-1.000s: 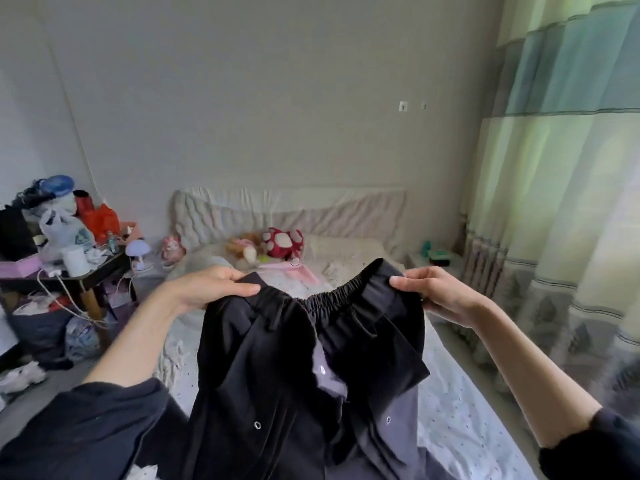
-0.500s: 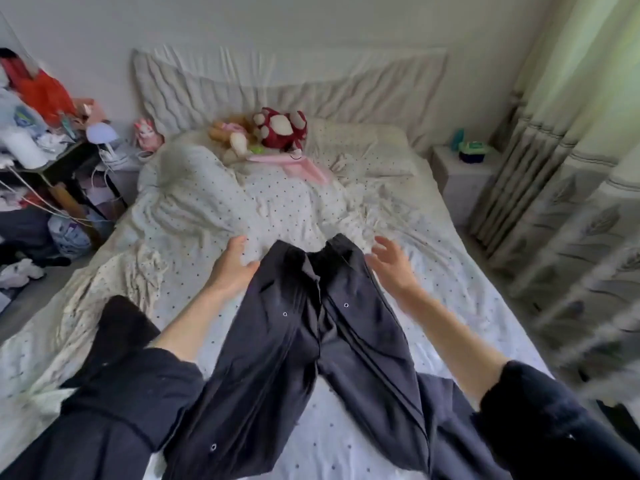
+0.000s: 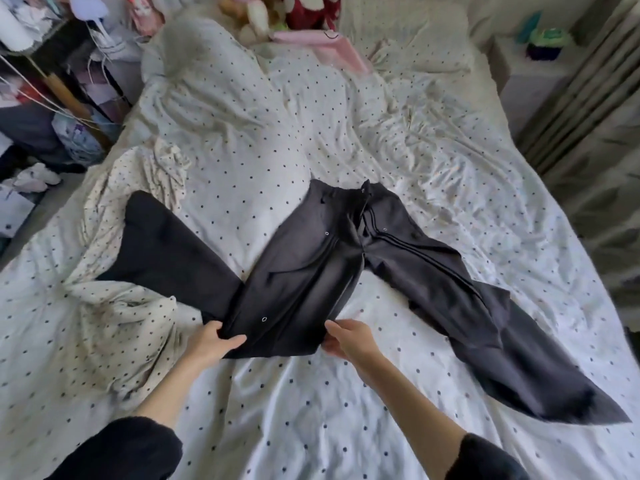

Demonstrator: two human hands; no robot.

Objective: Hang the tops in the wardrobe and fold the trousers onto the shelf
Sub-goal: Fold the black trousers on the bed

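Black trousers (image 3: 311,265) with small metal snaps lie spread on the dotted white bed sheet (image 3: 311,420), waistband toward the pillows. One leg runs to the lower right. The other leg bends at a fold near me, and its lower part points up and left. My left hand (image 3: 211,344) pinches the left corner of that fold. At the right corner, my right hand (image 3: 349,341) grips the cloth edge with curled fingers. No wardrobe or shelf is in view.
Plush toys (image 3: 304,12) and a pink item (image 3: 325,46) lie at the head of the bed. A cluttered side table with cables (image 3: 41,64) stands at the left. A nightstand (image 3: 540,53) and curtains (image 3: 588,116) stand at the right.
The trousers went from held up in the air by the waistband to lying on the bed. Both hands left the waistband and now hold a fold in the left leg.
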